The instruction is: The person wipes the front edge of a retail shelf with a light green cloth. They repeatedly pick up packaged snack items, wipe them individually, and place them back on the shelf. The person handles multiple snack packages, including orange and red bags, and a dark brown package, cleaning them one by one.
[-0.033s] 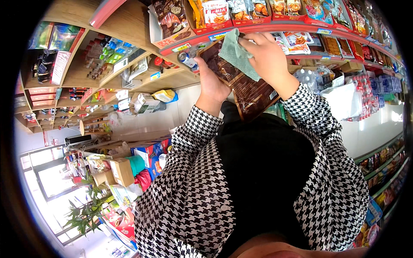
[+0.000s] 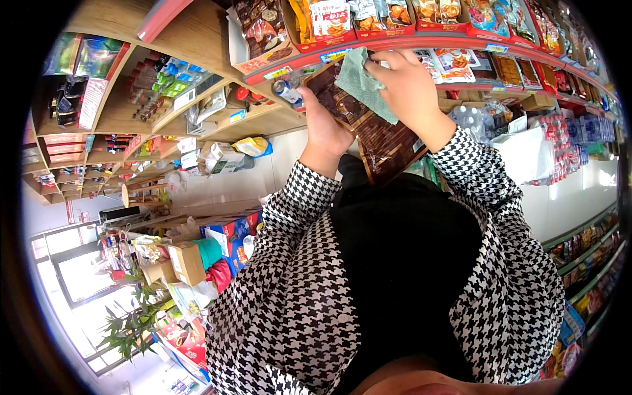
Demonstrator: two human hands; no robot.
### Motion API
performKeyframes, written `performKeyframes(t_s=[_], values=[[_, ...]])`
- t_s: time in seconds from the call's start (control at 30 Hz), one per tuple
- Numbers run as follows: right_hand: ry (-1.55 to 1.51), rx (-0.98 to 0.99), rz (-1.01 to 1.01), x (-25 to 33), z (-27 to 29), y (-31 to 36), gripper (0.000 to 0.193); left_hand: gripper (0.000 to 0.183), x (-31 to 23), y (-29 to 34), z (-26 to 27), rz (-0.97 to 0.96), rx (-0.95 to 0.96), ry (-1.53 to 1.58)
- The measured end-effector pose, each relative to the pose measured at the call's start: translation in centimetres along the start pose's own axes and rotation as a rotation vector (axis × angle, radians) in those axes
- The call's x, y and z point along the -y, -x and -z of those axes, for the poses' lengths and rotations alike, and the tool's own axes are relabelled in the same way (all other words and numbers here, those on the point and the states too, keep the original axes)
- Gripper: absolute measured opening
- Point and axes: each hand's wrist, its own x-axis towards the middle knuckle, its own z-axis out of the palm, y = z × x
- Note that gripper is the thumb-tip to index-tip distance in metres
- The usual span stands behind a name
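Note:
A dark brown plastic food packet (image 2: 387, 148) is held up in front of my chest, its glossy face tilted toward me. My left hand (image 2: 326, 128) grips its left side, thumb pointing up along the edge and the other fingers hidden behind it. Across the upper part of the packet lies a grey-green cloth (image 2: 363, 84). My right hand (image 2: 411, 92) is closed on that cloth, pressing it against the packet with bent fingers.
Just beyond my hands runs a red-edged shelf (image 2: 388, 43) with boxes of snack packets (image 2: 329, 18). A can (image 2: 286, 91) stands beside my left thumb. Wooden shelving (image 2: 197, 39) spreads to the left. Wrapped bottles (image 2: 556, 148) sit low on the right.

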Motion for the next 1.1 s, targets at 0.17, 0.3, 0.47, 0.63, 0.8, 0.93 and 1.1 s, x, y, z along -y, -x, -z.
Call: performKeyframes(t_s=[0.17,0.3,0.47,0.63,0.8,0.93,1.1], values=[[-0.016,0.011,-0.016,2.1,-0.3,0.9,0.049,0.082,-0.1,-0.3,1.1,-0.063,-0.012,-0.026],[0.012,0.026,-0.043,2.9,-0.3,1.2,0.050,0.083,0.0,-0.3,0.9,-0.085,0.009,-0.050],[-0.046,0.046,0.005,0.6,-0.1,1.0,0.039,0.081,-0.6,0.0,0.4,-0.055,-0.011,-0.036],[-0.010,-0.101,0.023,-1.9,1.1,-0.5,0.039,0.080,-0.8,-0.1,0.8,-0.066,-0.007,-0.084],[-0.044,-0.224,0.151,-2.0,1.5,-3.6,0.036,0.078,-0.8,0.3,-0.3,0.047,0.026,-0.038],[-0.052,-0.161,0.193,-0.5,-0.2,-2.3,0.030,0.078,-0.7,-0.2,-1.0,-0.076,-0.052,-0.083],[-0.120,-0.121,0.199,-0.3,-0.3,0.2,0.030,0.078,-1.2,-0.5,0.7,-0.119,-0.101,-0.023]])
